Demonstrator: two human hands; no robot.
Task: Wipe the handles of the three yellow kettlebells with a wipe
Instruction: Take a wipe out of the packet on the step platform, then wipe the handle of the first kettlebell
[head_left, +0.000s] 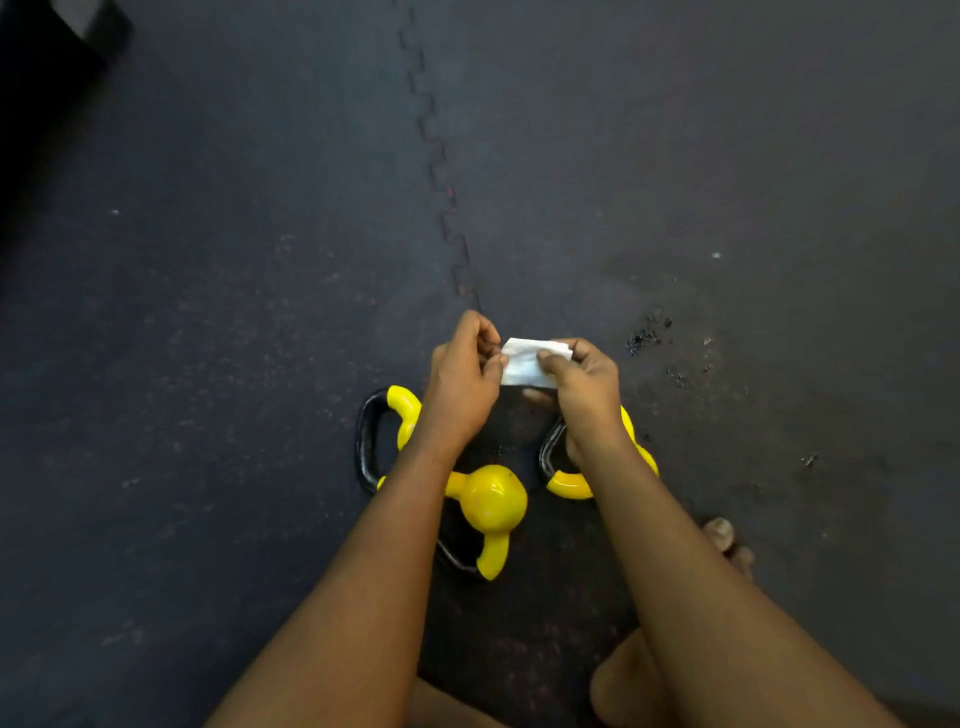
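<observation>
A folded white wipe (525, 361) is pinched between my left hand (465, 379) and my right hand (584, 387), held above the floor just beyond the kettlebells. Three yellow kettlebells with black handles lie on the dark floor under my forearms. The left kettlebell (402, 410) shows its black handle loop (366, 441) to the left. The middle kettlebell (491, 501) is nearest me, its handle (457, 558) partly behind my left arm. The right kettlebell (571, 486) is mostly hidden by my right wrist.
Dark rubber floor mats (234, 312) with an interlocking seam (441, 171) run away from me. Black crumbs (644, 335) lie to the right of my hands. My bare toes (724, 535) and knee (623, 680) show at lower right.
</observation>
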